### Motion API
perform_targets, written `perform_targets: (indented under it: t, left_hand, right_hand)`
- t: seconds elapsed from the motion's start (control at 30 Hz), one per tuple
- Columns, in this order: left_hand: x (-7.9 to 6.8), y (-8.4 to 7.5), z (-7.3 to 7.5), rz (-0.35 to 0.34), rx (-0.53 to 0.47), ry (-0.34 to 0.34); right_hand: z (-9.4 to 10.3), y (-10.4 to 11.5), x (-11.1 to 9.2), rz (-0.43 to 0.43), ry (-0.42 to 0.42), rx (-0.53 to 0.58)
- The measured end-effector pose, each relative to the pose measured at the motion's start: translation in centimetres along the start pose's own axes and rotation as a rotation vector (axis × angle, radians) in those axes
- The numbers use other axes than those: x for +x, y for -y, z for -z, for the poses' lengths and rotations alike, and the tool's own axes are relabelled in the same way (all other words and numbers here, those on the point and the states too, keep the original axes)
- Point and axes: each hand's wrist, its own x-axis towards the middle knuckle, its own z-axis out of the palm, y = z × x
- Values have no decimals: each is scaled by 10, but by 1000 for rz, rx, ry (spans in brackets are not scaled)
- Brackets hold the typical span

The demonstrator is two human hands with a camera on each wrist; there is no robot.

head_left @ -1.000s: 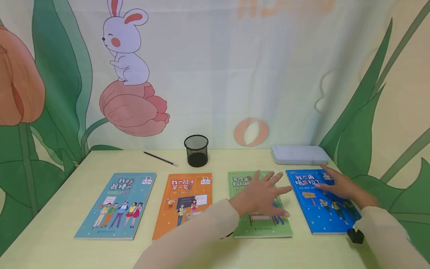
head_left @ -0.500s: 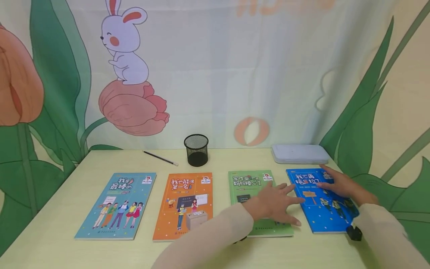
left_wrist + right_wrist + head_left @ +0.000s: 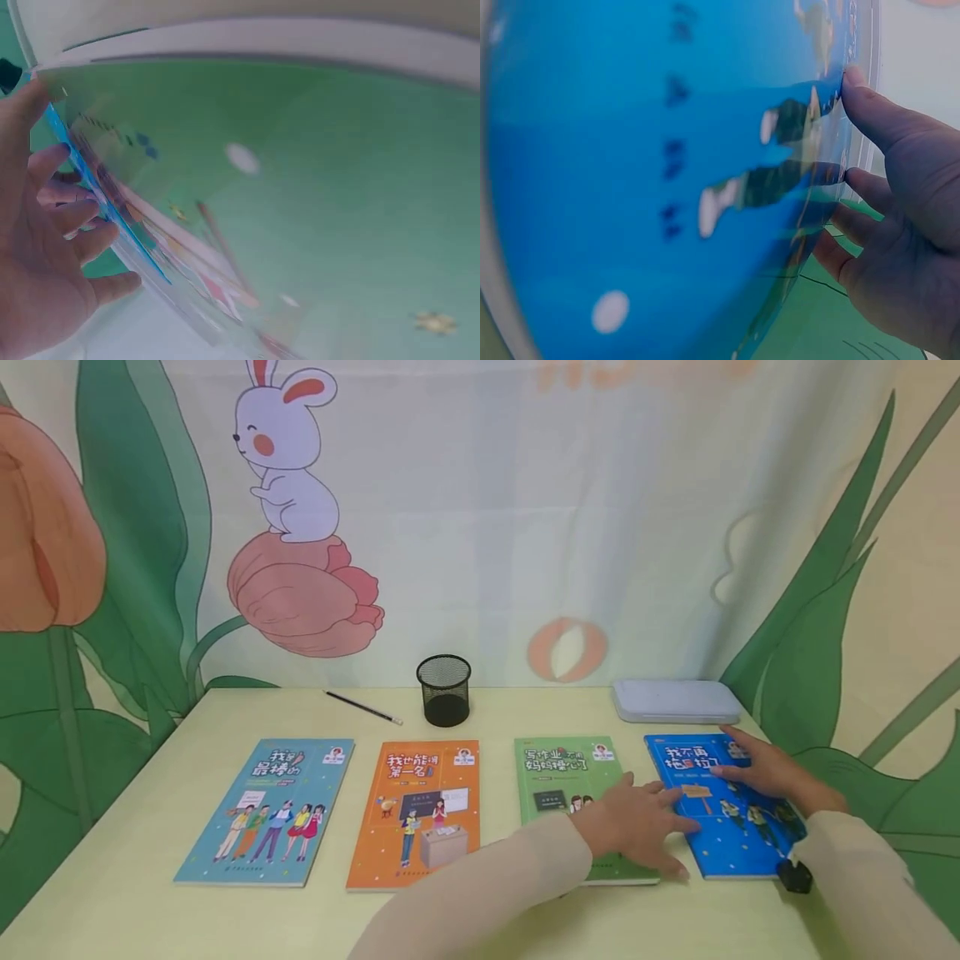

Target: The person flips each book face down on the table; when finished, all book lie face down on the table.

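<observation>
A blue book [image 3: 738, 839] lies at the right end of a row of books, its cover upward. My right hand [image 3: 780, 777] rests along its right edge, thumb on the cover and fingers spread at the side, as the right wrist view also shows with the blue cover [image 3: 630, 187]. My left hand [image 3: 637, 822] hovers spread over the lower right of a green book [image 3: 551, 777], its fingertips reaching the left edge of the blue book. In the left wrist view the green cover [image 3: 315, 187] fills most of the frame beside the spread fingers [image 3: 94, 240].
An orange book [image 3: 375, 852] and a teal book [image 3: 255, 827] lie farther left. Behind them are a pencil [image 3: 363, 707], a black mesh pen holder [image 3: 444, 693] and a pale pencil case [image 3: 677, 702]. A printed curtain [image 3: 480, 527] hangs behind the table [image 3: 135, 827].
My left hand has moved right and slightly nearer across the green book, up to the blue book's left edge, uncovering the green book's title. My right hand stays at the blue book.
</observation>
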Motion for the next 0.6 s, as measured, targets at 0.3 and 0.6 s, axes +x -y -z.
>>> perform_targets:
  t: [0.3, 0.6]
  left_hand:
    - [6, -11, 7, -6, -1, 38]
    - [12, -11, 8, -3, -25, 39]
  right_hand:
    - [5, 1, 1, 12, 16, -1]
    - [11, -2, 6, 7, 46, 5]
